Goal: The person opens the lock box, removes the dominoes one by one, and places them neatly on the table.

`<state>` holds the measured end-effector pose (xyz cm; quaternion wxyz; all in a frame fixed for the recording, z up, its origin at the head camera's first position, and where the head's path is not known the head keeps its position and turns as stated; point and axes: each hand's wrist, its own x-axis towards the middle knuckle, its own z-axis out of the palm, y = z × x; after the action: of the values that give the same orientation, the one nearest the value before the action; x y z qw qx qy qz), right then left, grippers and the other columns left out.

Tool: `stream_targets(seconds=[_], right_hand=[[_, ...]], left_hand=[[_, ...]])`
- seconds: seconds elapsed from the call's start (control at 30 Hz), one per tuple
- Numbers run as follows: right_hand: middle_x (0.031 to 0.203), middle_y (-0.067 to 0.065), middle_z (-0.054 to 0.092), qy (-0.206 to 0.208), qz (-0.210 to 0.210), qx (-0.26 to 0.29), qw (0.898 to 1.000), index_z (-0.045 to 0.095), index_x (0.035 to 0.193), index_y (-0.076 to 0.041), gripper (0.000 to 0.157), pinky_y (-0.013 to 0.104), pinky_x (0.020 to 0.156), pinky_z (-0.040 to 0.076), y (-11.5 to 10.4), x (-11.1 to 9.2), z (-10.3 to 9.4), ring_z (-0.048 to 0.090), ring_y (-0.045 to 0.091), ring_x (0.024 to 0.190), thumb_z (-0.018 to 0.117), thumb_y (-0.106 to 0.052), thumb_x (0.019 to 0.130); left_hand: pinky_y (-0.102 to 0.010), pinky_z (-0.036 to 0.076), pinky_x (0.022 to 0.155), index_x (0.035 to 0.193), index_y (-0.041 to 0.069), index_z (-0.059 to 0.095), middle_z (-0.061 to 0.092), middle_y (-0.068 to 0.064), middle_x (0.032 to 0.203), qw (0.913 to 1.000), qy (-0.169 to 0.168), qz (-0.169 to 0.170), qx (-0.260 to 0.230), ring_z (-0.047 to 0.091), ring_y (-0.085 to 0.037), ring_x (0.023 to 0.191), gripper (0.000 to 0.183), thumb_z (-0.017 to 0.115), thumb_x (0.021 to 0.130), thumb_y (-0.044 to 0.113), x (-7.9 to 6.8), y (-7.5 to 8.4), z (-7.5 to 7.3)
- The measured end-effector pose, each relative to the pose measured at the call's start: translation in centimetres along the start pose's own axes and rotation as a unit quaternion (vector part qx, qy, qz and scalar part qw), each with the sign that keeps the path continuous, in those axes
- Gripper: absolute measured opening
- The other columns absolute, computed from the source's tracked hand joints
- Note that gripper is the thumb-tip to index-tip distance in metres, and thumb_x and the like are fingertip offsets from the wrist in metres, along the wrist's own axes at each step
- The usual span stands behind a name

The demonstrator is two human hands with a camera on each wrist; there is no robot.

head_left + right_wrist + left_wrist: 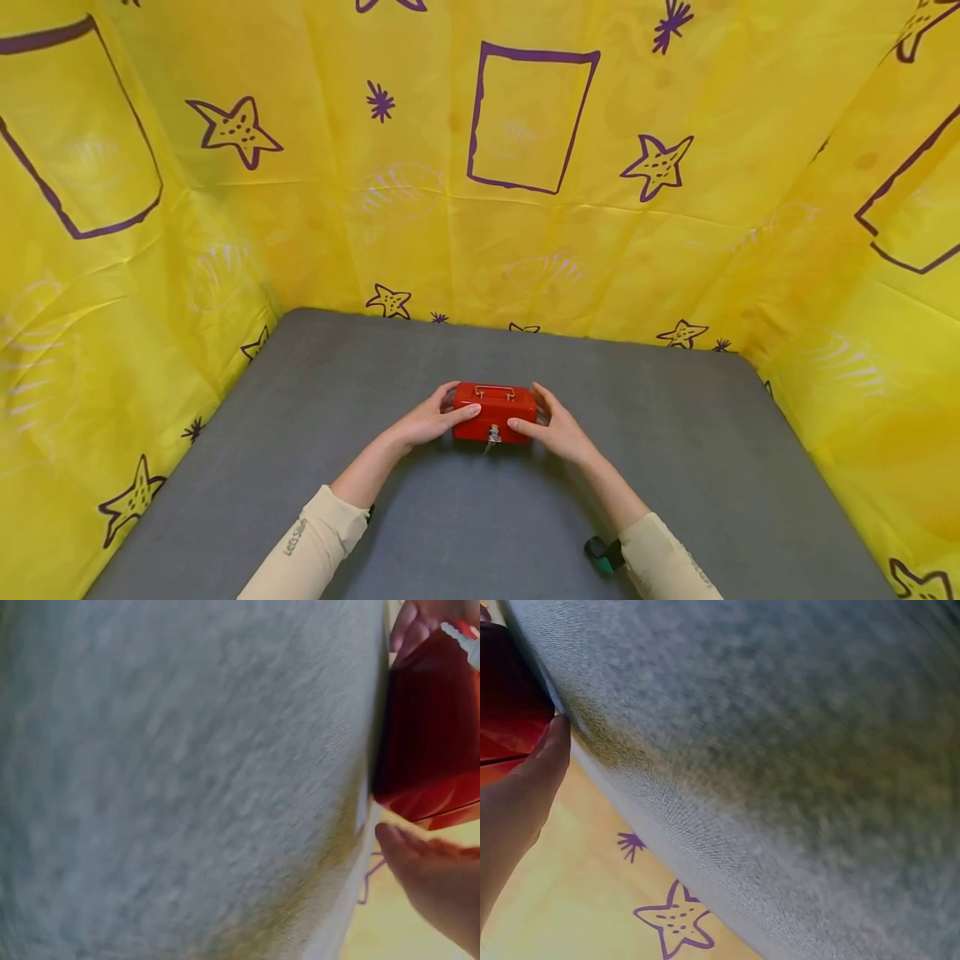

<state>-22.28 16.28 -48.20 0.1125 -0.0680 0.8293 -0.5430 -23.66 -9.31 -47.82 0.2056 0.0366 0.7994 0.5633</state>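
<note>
From my end it's def a curtained-off booth tbh, yellow starfish-print cloth (420,250) on 3 sides of a grey tabletop (480,525).

1. We count one red box (495,412) with one handle (495,387).
2. We see two hands: the left hand (427,422) left of the box, the right hand (560,429) right of it.
3. We find two sleeves (318,533) nearer us than the box.
4. We see three purple-outlined panels (534,118) higher than the box.
5. We count one table (487,525) beneath the box.
</note>
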Motion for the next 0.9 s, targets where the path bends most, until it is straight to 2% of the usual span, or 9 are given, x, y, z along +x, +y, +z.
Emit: stream_targets(seconds=[0.13, 0.37, 0.67, 0.9], right_hand=[[0.151, 0.017, 0.037, -0.017, 0.007, -0.009, 1.0, 0.024, 0.153, -0.004, 0.089, 0.054, 0.105, 0.037, 0.42, 0.21, 0.04, 0.039, 0.035, 0.134, 0.073, -0.038, 0.086], [0.15, 0.013, 0.039, -0.02, 0.022, -0.022, 0.999, 0.028, 0.153, -0.01, 0.091, 0.054, 0.105, 0.037, 0.45, 0.21, -0.15, 0.04, 0.032, 0.134, 0.074, -0.044, 0.082], [0.151, 0.012, 0.039, -0.03, 0.004, -0.042, 0.999, 0.028, 0.152, -0.011, 0.091, 0.054, 0.104, 0.039, 0.8, 0.12, -0.4, 0.043, 0.031, 0.133, 0.075, -0.044, 0.082], [0.153, 0.01, 0.036, -0.045, -0.008, -0.023, 0.999, 0.025, 0.153, -0.011, 0.093, 0.048, 0.104, 0.04, 0.94, -0.24, -0.45, 0.042, 0.03, 0.134, 0.078, -0.038, 0.081]], left_hand=[[-0.057, 0.034, 0.105, 0.151, 0.009, 0.029, 0.044, -0.018, 0.143, 1.0, -0.001, 0.0, 0.005, 0.045, -0.034, 0.126, 0.089, 0.069, 0.085, 0.053, -0.05, -0.06, 0.02], [-0.057, 0.033, 0.106, 0.151, 0.01, 0.027, 0.043, -0.018, 0.145, 0.9999, -0.012, -0.001, 0.01, 0.044, -0.035, 0.128, 0.089, 0.069, 0.085, 0.053, -0.16, -0.02, -0.16], [-0.056, 0.033, 0.107, 0.151, 0.009, 0.025, 0.042, -0.019, 0.146, 0.9994, -0.024, 0.014, 0.02, 0.043, -0.035, 0.131, 0.089, 0.071, 0.086, 0.048, -0.16, -0.2, -0.36], [-0.055, 0.033, 0.107, 0.152, 0.01, 0.023, 0.042, -0.016, 0.147, 0.9983, -0.035, 0.019, 0.041, 0.044, -0.034, 0.131, 0.094, 0.074, 0.083, 0.048, -0.33, -0.46, -0.6]])
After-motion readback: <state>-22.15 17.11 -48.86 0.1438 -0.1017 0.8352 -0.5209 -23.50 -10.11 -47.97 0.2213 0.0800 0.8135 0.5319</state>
